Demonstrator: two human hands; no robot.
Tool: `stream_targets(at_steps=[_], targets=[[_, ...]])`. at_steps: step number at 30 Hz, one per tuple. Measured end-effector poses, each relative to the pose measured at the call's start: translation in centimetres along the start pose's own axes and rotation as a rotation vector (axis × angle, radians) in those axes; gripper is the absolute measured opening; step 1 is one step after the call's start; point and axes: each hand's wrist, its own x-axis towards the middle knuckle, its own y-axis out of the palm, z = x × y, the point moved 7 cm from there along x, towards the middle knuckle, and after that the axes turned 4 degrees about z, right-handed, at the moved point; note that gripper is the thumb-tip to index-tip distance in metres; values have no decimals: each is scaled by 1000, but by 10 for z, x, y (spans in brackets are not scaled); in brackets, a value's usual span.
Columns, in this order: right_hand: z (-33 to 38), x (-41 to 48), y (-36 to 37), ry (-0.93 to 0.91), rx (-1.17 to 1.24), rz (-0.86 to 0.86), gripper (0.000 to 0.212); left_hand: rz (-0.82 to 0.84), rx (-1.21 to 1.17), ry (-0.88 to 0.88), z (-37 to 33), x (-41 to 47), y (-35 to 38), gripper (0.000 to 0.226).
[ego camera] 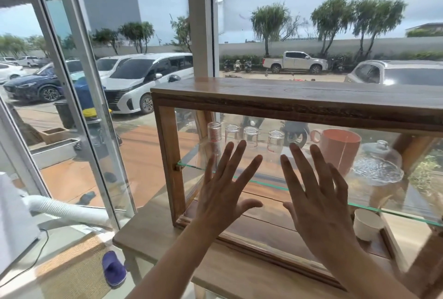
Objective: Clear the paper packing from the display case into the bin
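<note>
Left hand and right hand raised with fingers spread and empty before the display case at 12 o'clock, seemingly to present bare palms; no paper packing or bin visible.

display case cut off at right

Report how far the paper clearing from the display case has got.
Done: nothing that shows. No paper packing or bin is in view; the display case holds small glasses and a pink mug. In hand: left hand and right hand are spread, empty, before its glass front. Left: finding and binning the paper.
</note>
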Motion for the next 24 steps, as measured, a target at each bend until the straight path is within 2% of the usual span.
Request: stream_targets(at_steps=[7,15,21,24], targets=[[29,15,4,0,-31,28,105,-35,-21,18,33,-4,3,110],[58,32,14,-38,-22,3,105,0,-16,-7,69,-11,6,109],[63,34,14,-44,20,15,105,28,-38,2,80,-14,8,107],[64,32,0,-76,129,7,100,7,-63,-14,77,-15,4,104]])
